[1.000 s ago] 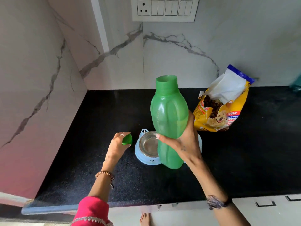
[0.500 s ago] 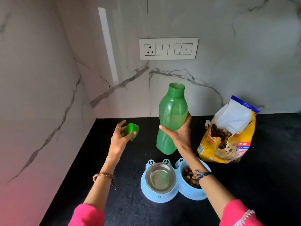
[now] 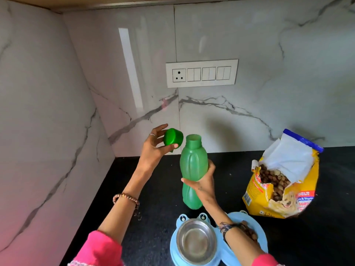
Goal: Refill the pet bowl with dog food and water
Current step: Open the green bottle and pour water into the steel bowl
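My right hand (image 3: pixel 204 182) grips a green water bottle (image 3: pixel 193 166) around its middle; the bottle stands upright with its mouth uncovered. My left hand (image 3: pixel 153 148) holds the green cap (image 3: pixel 172 139) just left of the bottle's neck. A blue double pet bowl (image 3: pixel 173 248) lies at the near edge: its left steel dish (image 3: pixel 196 241) has water in it, and its right dish (image 3: pixel 247 230) holds kibble, partly hidden by my right forearm. An open yellow dog food bag (image 3: pixel 280 189) leans at the right, brown kibble showing in its mouth.
The black counter (image 3: pixel 153 217) runs into a corner of marble walls at left and back. A white switch panel with a socket (image 3: pixel 201 73) is on the back wall above the bottle.
The bottle has come upright from beside the bowl and now stands behind it. My left hand has lifted the cap up next to the bottle's neck. The view tilted upward.
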`<state>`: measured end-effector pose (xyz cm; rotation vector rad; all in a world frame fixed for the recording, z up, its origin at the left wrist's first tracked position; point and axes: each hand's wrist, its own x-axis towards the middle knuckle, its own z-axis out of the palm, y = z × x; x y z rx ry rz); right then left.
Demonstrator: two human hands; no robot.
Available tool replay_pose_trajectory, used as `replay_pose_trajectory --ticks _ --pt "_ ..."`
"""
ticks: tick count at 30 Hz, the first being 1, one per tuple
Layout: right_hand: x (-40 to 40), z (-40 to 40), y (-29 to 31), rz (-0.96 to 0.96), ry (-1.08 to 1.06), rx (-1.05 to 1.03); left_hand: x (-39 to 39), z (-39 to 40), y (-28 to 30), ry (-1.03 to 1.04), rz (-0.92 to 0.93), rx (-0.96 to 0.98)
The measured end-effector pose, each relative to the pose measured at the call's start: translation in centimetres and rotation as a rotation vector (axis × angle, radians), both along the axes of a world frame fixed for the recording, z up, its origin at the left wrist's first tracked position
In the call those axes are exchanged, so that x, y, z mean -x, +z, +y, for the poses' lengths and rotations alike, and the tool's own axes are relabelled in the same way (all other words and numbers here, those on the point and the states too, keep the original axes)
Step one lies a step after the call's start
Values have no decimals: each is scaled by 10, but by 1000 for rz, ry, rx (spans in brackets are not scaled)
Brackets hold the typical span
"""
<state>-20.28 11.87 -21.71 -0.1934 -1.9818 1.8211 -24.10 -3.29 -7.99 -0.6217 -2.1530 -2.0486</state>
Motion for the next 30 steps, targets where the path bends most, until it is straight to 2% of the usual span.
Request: replay_pose_trajectory --ticks 10,16,23,25,28,30 --pt "2 -6 -10 30 41 -13 20 27 -1 -86 45 203" --pt "-2 6 -6 -31 100 -97 24 38 6 -88 110 378" --pt "-8 9 -7 -109 43 -146 24 37 18 -186 103 501" --pt "-9 7 -7 -120 53 -160 23 33 23 -170 151 600" --pt "-11 5 -5 -114 66 -184 19 35 27 -114 240 881" --pt "-12 5 -4 -119 66 -190 16 39 29 -100 244 964"
